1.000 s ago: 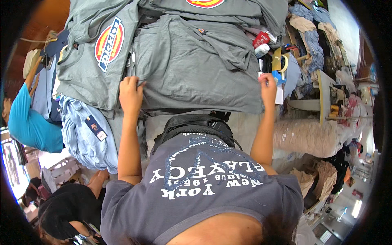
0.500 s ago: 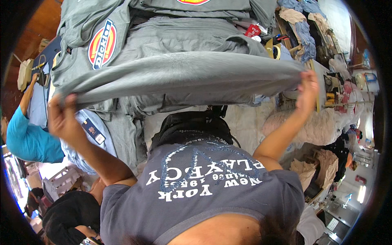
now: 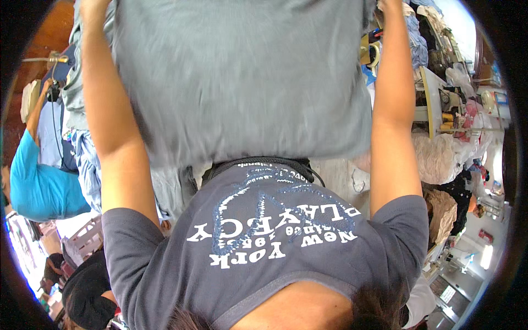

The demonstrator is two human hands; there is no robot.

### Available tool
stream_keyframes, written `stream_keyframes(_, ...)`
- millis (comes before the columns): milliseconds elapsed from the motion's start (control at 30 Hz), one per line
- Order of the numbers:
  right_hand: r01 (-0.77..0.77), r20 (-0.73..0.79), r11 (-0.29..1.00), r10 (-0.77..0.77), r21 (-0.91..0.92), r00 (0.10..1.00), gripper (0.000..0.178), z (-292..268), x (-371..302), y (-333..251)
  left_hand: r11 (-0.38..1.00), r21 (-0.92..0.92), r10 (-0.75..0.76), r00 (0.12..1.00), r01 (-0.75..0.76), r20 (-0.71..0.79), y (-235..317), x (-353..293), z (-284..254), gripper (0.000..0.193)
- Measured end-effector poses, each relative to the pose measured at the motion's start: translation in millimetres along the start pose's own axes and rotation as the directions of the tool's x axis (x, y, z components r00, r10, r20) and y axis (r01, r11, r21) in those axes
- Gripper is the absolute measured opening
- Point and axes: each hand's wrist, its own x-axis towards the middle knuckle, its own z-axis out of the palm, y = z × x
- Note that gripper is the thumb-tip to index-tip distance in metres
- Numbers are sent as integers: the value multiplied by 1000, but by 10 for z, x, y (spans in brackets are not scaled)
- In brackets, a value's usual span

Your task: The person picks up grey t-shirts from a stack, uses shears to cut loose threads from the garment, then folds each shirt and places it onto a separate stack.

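The person held a large grey garment [image 3: 242,82] raised in front of the body, spread flat between both arms so that it filled the upper middle of the head view. The left hand [image 3: 93,5] sat at the top edge of the picture on the garment's upper left corner; only its lower part showed, so whether the grip was closed on the cloth could not be told. The right hand [image 3: 391,4] was likewise cut off by the top edge at the garment's upper right corner, and the state of its grip could not be told either. Both forearms ran straight up along the garment's two sides, touching or just beside its edges. The garment's lower hem hung level just above the person's dark blue printed T-shirt [image 3: 264,242], and a black strap [image 3: 264,162] curved between the hem and the shirt. Behind the garment's left side lay more folded grey and light blue clothing [image 3: 82,154], partly hidden. At the far left, a second person in a bright blue shirt [image 3: 38,187] reached an arm upward, well apart from the garment. At the right stood a crowded counter [image 3: 434,93] with small items and a bulging white bag [image 3: 440,159] just below it.
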Motion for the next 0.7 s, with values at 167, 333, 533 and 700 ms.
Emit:
stream_keyframes(167, 375, 46, 832, -391, -409, 919, 44, 518, -651, 449, 797, 408, 559, 799, -445, -219, -972, -443, 566, 40)
stream_keyframes(333, 82, 322, 953, 17, -291, 946, 37, -57, -2115, 1210, 949, 265, 187, 982, -173, -29, -1026, -2332, 753, 41)
stream_keyframes(533, 124, 287, 841, 38, -526, 957, 56, -196, -3288, 869, 909, -104, -400, 915, 403, 53, -1317, -3526, 610, 31)
stream_keyframes(700, -202, -130, 841, 157, -502, 979, 57, -294, -3617, 1312, 699, -339, -614, 772, 630, 168, -1311, -3388, 554, 31)
